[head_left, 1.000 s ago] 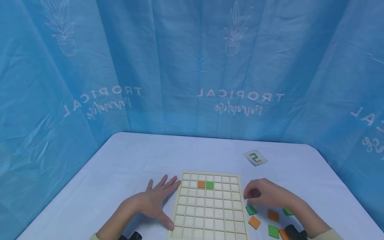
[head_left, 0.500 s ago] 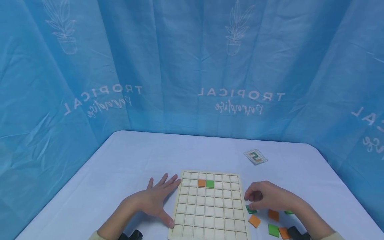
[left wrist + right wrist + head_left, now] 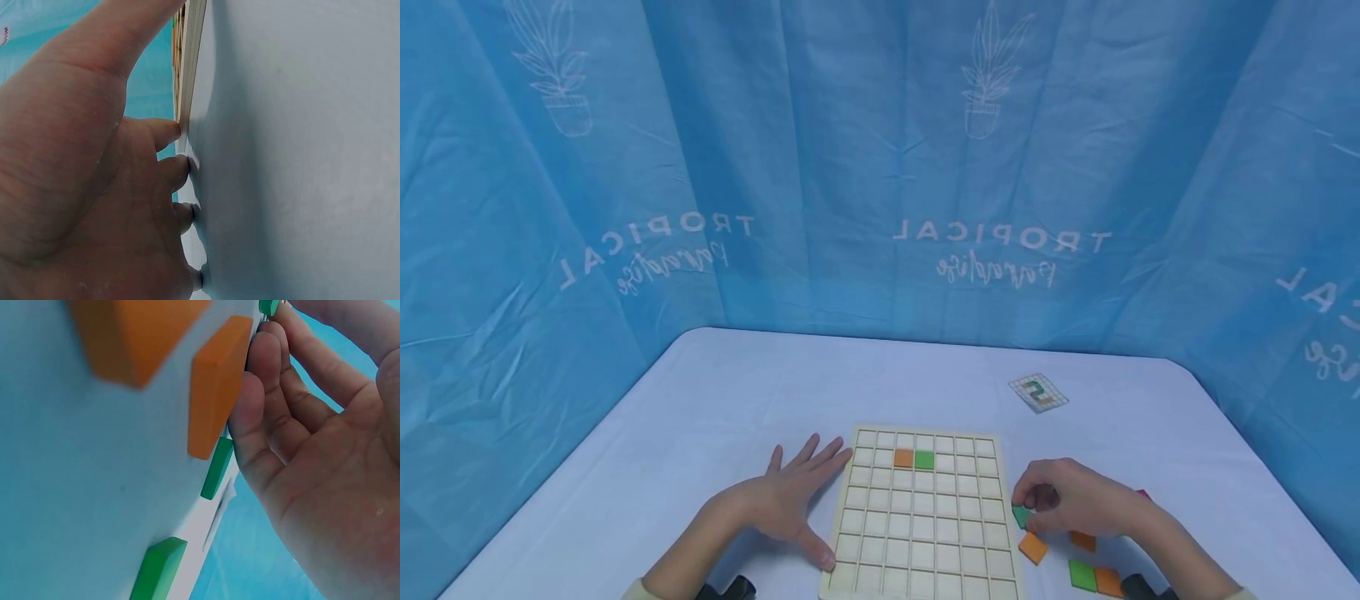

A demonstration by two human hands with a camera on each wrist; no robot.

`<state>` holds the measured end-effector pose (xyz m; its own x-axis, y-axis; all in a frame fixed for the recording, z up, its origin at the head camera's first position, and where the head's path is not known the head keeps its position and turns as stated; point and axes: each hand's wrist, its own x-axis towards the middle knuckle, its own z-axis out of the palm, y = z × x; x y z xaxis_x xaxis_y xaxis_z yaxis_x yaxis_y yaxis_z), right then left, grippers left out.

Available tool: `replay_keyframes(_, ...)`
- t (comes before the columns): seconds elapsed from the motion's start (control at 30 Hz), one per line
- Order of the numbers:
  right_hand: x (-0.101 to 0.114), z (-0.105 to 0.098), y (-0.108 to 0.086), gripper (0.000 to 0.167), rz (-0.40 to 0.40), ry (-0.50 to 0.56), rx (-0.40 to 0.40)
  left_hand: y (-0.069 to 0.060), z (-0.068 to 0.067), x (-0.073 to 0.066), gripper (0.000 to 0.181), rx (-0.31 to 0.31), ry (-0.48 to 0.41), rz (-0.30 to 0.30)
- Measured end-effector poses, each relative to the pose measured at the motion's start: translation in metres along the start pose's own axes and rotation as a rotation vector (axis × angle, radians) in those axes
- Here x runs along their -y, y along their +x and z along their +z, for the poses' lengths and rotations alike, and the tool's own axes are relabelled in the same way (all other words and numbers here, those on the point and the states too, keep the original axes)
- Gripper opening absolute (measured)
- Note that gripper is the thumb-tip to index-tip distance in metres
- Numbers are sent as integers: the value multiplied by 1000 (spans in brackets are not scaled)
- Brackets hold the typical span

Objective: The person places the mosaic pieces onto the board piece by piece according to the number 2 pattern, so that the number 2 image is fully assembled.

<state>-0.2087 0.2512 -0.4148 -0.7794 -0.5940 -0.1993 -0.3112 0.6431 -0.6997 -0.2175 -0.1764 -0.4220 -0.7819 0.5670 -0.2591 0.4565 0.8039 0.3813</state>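
Note:
A cream grid board (image 3: 857, 575) lies flat on the table, with an orange tile (image 3: 903, 459) and a green tile (image 3: 924, 460) side by side in its second row from the back. My left hand (image 3: 786, 504) is spread flat at the board's left side, thumb and index fingertip touching its edge. In the left wrist view the fingertips rest against the white cloth. To the right of the board, my right hand (image 3: 1075, 498) pinches a dark green tile (image 3: 1021, 516) between thumb and index finger. That tile (image 3: 269, 306) shows only partly at the top of the right wrist view.
Near the right hand lie a loose orange tile (image 3: 1033, 548), another orange tile (image 3: 1083, 541) partly under the hand, a green tile (image 3: 1082, 575) and an orange one (image 3: 1108, 581). A pattern card (image 3: 1038, 392) lies behind them. Blue curtains (image 3: 880, 167) enclose the table.
My right hand has moved slightly toward me and taken the dark green tile between thumb and finger. Nearby loose tiles have shifted a little; a red piece now shows behind the wrist. The left hand stays put.

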Motion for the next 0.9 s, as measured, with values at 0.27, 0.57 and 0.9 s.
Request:
replay_keyframes(0.27,4,3,0,20,14,-36,-16,-1,1,-2,132,6,-8,-14)
replay_keyframes(0.57,6,3,0,19,23,-39,-24,0,1,0,131,-3,-13,-1)
replay_keyframes(0.9,4,4,1,24,59,-27,-29,0,0,-1,131,0,-4,-1)
